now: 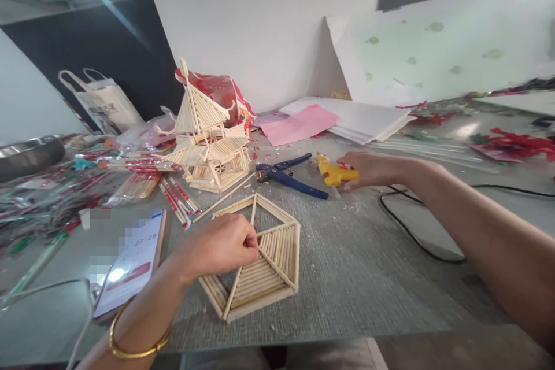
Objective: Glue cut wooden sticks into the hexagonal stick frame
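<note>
My left hand (223,245) is closed in a pinch over the middle of a hexagonal frame of wooden sticks (284,283) lying flat on the table. Whatever is between its fingertips is hidden. Rows of sticks fill two of the frame's triangular sections; other sections are bare or partly covered by my hand. Off to the right, my right hand (368,169) is closed around a yellow glue gun (333,172) at table level. Just left of the glue gun lies a pair of blue-handled cutters (295,179). Behind the frame stands a pagoda model made of sticks (208,150).
A phone (132,266) lies at the left, near bagged sticks (134,185) and a metal bowl (30,156). Pink paper (299,124) and white sheets (351,118) lie at the back. A black cable (416,243) curves below my right forearm.
</note>
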